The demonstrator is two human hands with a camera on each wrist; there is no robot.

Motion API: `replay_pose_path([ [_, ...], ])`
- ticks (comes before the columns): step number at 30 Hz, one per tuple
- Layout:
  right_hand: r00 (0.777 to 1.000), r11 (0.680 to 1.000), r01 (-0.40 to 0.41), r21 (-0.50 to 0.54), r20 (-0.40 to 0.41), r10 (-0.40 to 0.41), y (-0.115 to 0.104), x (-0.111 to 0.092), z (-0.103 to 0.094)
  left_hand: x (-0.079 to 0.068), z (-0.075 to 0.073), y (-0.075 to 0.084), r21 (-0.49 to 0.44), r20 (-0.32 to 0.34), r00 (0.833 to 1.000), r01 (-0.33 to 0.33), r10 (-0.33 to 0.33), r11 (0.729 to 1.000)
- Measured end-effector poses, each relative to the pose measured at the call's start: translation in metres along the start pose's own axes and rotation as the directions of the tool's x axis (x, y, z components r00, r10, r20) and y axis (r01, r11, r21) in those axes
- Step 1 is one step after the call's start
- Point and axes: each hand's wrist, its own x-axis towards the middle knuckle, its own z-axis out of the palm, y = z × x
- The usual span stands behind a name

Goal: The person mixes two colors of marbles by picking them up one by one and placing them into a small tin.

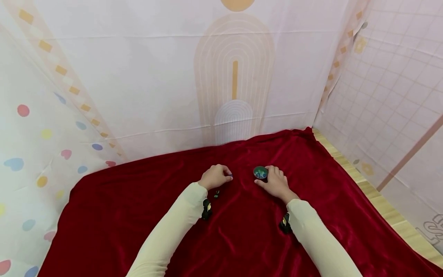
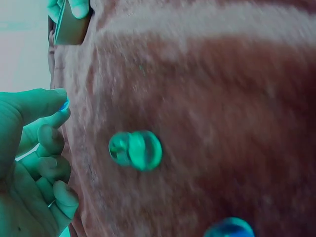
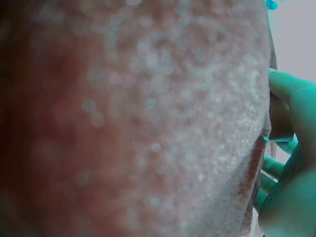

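Note:
My left hand pinches a small blue glass marble between thumb and forefinger, above the red cloth; the other fingers curl loosely. To its right, my right hand grips a small round cup from the side, thumb in front and fingers behind. Several blue and green marbles show inside the cup. Below the left hand, two green glass marbles lie touching on the cloth. Another blue marble is cut off by the bottom edge of the left wrist view.
A wrinkled red velvet cloth covers the table, with a strip of light wood showing along the right edge. Pale patterned curtains hang behind and at both sides. Dark wrist cameras sit under both sleeves.

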Motion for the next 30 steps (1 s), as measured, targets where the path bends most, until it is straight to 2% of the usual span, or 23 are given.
replay_pose_path([
  [14,1.0,1.0,0.001,-0.01,-0.016,-0.001,0.003,0.001,0.003,0.008,0.017,0.028,-0.068,-0.025,0.997,-0.073,0.071,0.995],
  [21,1.0,1.0,-0.003,-0.013,-0.02,0.003,0.003,0.002,0.004,0.014,0.017,0.038,-0.104,-0.031,0.995,-0.094,0.091,0.99],
  [30,1.0,1.0,-0.002,-0.017,-0.012,0.002,0.002,0.001,0.003,0.02,0.017,0.058,-0.088,-0.049,0.993,-0.109,0.105,0.99],
])
